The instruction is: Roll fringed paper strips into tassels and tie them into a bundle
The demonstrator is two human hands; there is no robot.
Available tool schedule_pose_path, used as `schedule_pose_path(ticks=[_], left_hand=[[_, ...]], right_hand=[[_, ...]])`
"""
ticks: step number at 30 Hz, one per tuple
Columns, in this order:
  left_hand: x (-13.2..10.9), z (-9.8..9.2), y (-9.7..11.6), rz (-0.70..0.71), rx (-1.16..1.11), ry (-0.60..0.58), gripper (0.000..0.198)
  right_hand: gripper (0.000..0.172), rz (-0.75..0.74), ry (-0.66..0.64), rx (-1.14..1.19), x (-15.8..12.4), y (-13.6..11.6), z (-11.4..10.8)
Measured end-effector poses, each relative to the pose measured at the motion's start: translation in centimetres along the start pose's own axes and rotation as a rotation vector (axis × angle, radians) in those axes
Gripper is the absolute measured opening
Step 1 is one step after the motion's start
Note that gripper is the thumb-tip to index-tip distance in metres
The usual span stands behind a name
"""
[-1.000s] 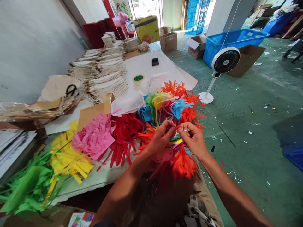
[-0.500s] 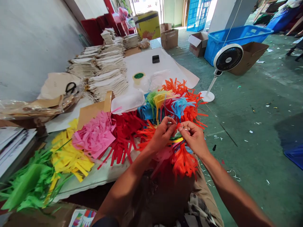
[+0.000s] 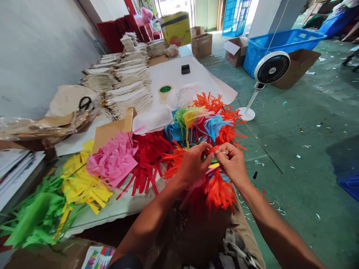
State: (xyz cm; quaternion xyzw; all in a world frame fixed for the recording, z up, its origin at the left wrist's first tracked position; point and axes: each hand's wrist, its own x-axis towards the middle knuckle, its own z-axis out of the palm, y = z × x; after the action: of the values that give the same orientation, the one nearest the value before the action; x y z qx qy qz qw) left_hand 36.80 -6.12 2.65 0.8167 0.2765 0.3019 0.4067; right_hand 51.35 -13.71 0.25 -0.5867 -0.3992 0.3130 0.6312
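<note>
My left hand (image 3: pixel 193 164) and my right hand (image 3: pixel 234 164) meet over my lap, fingers pinched together on an orange fringed paper strip (image 3: pixel 218 192) that hangs down below them. A multicoloured bundle of fringes (image 3: pixel 206 121), yellow, green, blue and orange, stands just beyond my fingertips. Piles of fringed paper lie on the table to the left: red (image 3: pixel 147 155), pink (image 3: pixel 113 160), yellow (image 3: pixel 81 185) and green (image 3: pixel 30 218).
Stacks of beige folded paper (image 3: pixel 126 84), scissors (image 3: pixel 84 102), a tape roll (image 3: pixel 165 89), a white tray (image 3: pixel 151 120) and a black device (image 3: pixel 185 69) lie on the table. A white fan (image 3: pixel 269 71), blue crates (image 3: pixel 280 45) and cardboard boxes (image 3: pixel 200 45) stand on the green floor.
My hands have closed nearer together on the orange strip and shifted slightly right. The view has tilted a little.
</note>
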Motion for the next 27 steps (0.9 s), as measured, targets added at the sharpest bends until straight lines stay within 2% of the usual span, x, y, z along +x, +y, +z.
schedule_pose_path(ticks=[6, 12, 15, 18, 23, 27], left_hand=[[0.1, 0.0, 0.5, -0.134, -0.194, 0.096, 0.017], [1.0, -0.8, 0.4, -0.329, -0.583, -0.049, 0.036], [1.3, -1.0, 0.5, -0.397, -0.655, 0.004, 0.038], [1.4, -0.9, 0.7, -0.44, -0.703, 0.055, 0.04], [1.6, -0.8, 0.7, -0.489, -0.791, 0.045, 0.042], [1.7, -0.7, 0.6, -0.505, -0.849, 0.043, 0.042]], right_hand=[[0.017, -0.031, 0.027, -0.046, -0.4, 0.0, 0.4], [0.019, -0.051, 0.054, -0.06, -0.4, 0.3, 0.2], [0.02, -0.069, 0.063, -0.048, -0.8, 0.2, 0.0], [0.019, -0.153, 0.108, -0.013, -1.3, 0.0, 0.0], [0.009, -0.268, 0.128, 0.042, -1.8, 0.0, 0.2], [0.006, -0.298, 0.133, -0.023, -1.8, 0.5, 0.1]])
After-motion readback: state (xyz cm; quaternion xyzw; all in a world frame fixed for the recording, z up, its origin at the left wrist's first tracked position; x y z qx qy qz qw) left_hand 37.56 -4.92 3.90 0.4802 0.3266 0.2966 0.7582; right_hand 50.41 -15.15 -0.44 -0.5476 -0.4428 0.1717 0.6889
